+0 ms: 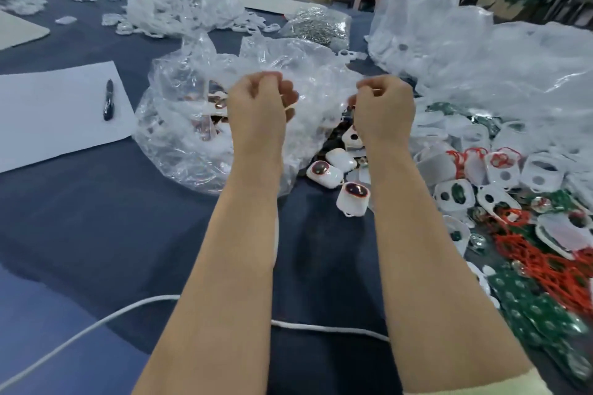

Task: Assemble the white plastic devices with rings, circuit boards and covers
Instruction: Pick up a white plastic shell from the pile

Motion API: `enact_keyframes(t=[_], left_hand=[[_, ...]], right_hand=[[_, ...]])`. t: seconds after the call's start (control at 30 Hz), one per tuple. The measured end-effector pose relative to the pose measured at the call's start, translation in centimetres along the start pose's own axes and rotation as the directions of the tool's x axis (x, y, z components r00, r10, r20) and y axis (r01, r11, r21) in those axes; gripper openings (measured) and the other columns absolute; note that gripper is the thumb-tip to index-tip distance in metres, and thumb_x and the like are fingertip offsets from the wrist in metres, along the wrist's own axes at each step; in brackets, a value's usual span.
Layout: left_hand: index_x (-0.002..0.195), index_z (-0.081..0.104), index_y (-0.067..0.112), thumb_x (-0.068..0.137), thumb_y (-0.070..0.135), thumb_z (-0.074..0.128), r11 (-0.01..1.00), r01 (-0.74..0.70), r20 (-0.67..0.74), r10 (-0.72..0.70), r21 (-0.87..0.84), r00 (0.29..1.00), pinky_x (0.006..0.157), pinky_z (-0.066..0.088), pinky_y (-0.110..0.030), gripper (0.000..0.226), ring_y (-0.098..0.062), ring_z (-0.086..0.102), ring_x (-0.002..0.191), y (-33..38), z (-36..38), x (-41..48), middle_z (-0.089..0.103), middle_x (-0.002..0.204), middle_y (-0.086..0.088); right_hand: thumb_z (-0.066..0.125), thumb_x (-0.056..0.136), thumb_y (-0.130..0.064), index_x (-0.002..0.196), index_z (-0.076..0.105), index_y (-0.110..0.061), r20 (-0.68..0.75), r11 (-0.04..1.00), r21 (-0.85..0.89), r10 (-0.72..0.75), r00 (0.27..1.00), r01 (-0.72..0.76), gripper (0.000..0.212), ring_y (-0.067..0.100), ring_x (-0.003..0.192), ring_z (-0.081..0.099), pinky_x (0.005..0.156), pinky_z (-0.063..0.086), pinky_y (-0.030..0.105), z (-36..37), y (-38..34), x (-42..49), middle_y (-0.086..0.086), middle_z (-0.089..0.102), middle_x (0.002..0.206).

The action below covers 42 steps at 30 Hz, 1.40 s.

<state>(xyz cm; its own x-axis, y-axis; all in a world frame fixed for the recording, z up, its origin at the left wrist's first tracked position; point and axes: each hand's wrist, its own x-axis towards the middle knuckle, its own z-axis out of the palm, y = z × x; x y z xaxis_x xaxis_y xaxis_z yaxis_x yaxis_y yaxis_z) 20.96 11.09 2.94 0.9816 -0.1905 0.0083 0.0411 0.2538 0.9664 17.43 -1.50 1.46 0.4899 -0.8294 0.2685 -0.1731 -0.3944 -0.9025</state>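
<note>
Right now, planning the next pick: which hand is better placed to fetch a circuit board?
Likely right. Both hands pinch the clear bag, but the right hand is nearer the green circuit boards on that side; the left hand would cross over.

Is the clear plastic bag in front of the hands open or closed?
The bag is open: the left hand and the right hand pinch its edge apart, and white devices lie at its mouth.
</note>
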Motion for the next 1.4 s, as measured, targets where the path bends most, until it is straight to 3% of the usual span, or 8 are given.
enact_keyframes(t=[0.13, 0.33, 0.53, 0.67, 0.8, 1.03, 1.2, 1.4], left_hand=[[0.089, 0.061, 0.005, 0.095, 0.005, 0.046, 0.937, 0.281, 0.357, -0.339, 0.205, 0.87, 0.061, 0.058, -0.026, 0.017, -0.017, 0.067, 0.066, -1.0, 2.9, -1.6, 0.071, 0.08, -0.01], [0.139, 0.04, 0.004, 0.094, 0.016, 0.045, 0.937, 0.216, 0.035, -0.234, 0.275, 0.972, 0.103, 0.043, -0.05, 0.047, -0.039, 0.052, 0.12, -2.6, 3.8, 0.0, 0.048, 0.137, -0.025], [0.15, 0.017, 0.016, 0.095, 0.021, 0.043, 0.991, 0.114, -0.121, -0.105, 0.075, 0.987, 0.107, 0.035, -0.039, 0.06, -0.023, 0.04, 0.129, -2.8, 3.5, 0.5, 0.029, 0.15, -0.004], [0.127, 0.043, 0.012, 0.095, 0.014, 0.044, 0.994, 0.11, -0.096, -0.108, 0.01, 0.989, 0.082, 0.049, -0.03, 0.032, -0.015, 0.059, 0.097, -2.7, 3.6, 0.1, 0.056, 0.109, 0.001], [0.075, 0.057, 0.013, 0.095, 0.011, 0.045, 0.994, 0.089, 0.062, -0.093, 0.068, 0.994, 0.044, 0.039, -0.017, 0.024, -0.004, 0.052, 0.044, -3.7, 5.4, -1.0, 0.053, 0.048, 0.01], [0.075, 0.059, 0.009, 0.101, 0.052, 0.028, 0.909, 0.346, 0.43, -0.415, 0.233, 0.802, 0.037, 0.037, -0.011, 0.059, -0.006, 0.053, 0.034, -5.3, 11.5, -6.8, 0.061, 0.045, 0.001], [0.084, 0.057, 0.008, 0.101, 0.018, 0.048, 0.868, 0.494, 0.589, -0.426, 0.052, 0.687, 0.049, 0.054, -0.02, 0.021, -0.009, 0.068, 0.054, -6.6, 13.8, -10.9, 0.069, 0.064, -0.004], [0.089, 0.057, 0.008, 0.098, 0.011, 0.053, 0.901, 0.432, 0.572, -0.338, -0.032, 0.747, 0.071, 0.059, -0.026, 0.01, -0.015, 0.073, 0.075, -8.6, 13.9, -11.5, 0.074, 0.079, -0.004]], right_hand=[[0.047, 0.089, -0.004, 0.091, 0.068, -0.008, 0.239, 0.967, -0.226, 0.171, 0.956, -0.117, 0.021, 0.019, 0.08, 0.062, 0.074, 0.045, 0.026, -0.7, 3.3, 0.8, 0.005, 0.069, 0.081], [0.043, 0.086, 0.001, 0.128, 0.059, -0.02, 0.366, 0.933, -0.348, 0.043, 0.93, 0.094, 0.05, 0.022, 0.124, 0.05, 0.092, 0.038, 0.023, 1.9, 3.7, 1.0, 0.005, 0.056, 0.135], [0.042, 0.089, -0.002, 0.127, 0.061, -0.01, 0.4, 0.913, -0.378, 0.009, 0.916, 0.156, 0.043, 0.021, 0.118, 0.054, 0.096, 0.042, 0.029, 2.9, 3.8, 1.4, 0.008, 0.059, 0.132], [0.044, 0.09, -0.005, 0.106, 0.067, 0.002, 0.246, 0.984, -0.168, -0.009, 0.969, 0.052, 0.028, 0.016, 0.078, 0.052, 0.077, 0.049, 0.034, 1.2, 3.9, 1.5, 0.011, 0.069, 0.096], [0.056, 0.091, -0.012, 0.105, 0.055, -0.008, -0.014, 0.999, -0.02, -0.051, 0.999, 0.05, 0.014, 0.005, 0.075, 0.05, 0.065, 0.038, 0.01, -3.2, 3.7, 1.9, -0.011, 0.05, 0.08], [0.057, 0.091, -0.006, 0.092, 0.059, -0.019, 0.027, 0.989, 0.111, -0.105, 0.994, 0.102, 0.013, 0.008, 0.066, 0.063, 0.063, 0.054, 0.023, -13.5, 4.8, -0.6, -0.005, 0.063, 0.084], [0.051, 0.088, -0.002, 0.104, 0.064, -0.02, -0.021, 0.993, -0.103, -0.051, 0.998, 0.049, 0.028, 0.005, 0.086, 0.06, 0.078, 0.048, 0.019, -18.4, 7.4, -2.5, -0.009, 0.064, 0.1], [0.069, 0.086, -0.026, 0.105, 0.068, -0.01, 0.05, 0.739, -0.672, 0.121, 0.991, -0.057, 0.025, 0.025, 0.104, 0.06, 0.083, 0.043, 0.03, -20.4, 10.3, -3.4, 0.008, 0.067, 0.109]])
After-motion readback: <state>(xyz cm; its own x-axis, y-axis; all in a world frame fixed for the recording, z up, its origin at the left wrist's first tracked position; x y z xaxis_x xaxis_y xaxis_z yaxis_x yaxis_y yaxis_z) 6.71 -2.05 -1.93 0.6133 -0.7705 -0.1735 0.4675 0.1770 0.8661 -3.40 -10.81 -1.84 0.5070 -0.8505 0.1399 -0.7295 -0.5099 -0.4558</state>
